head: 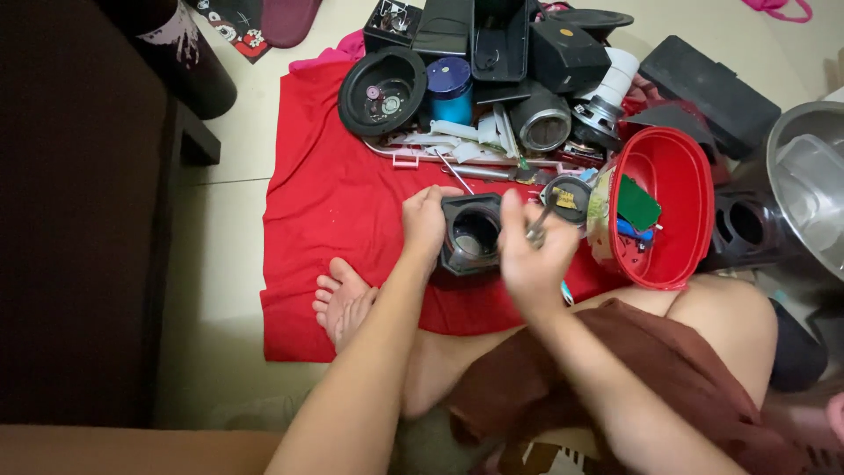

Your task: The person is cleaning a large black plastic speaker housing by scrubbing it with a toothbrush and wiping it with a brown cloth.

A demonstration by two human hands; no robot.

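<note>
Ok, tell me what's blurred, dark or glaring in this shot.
Head view: the right hand is smeared by motion blur, so its grip on a thin metal tool cannot be made out clearly; the left hand and the black housing it holds are sharp. The dark furniture at the left edge is underexposed, nearly detail-free. The steel bowl at the right shows soft glare.

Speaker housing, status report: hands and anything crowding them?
Left hand grips black speaker housing. Right hand holds thin metal tool, blurred. Red tub close right.
</note>
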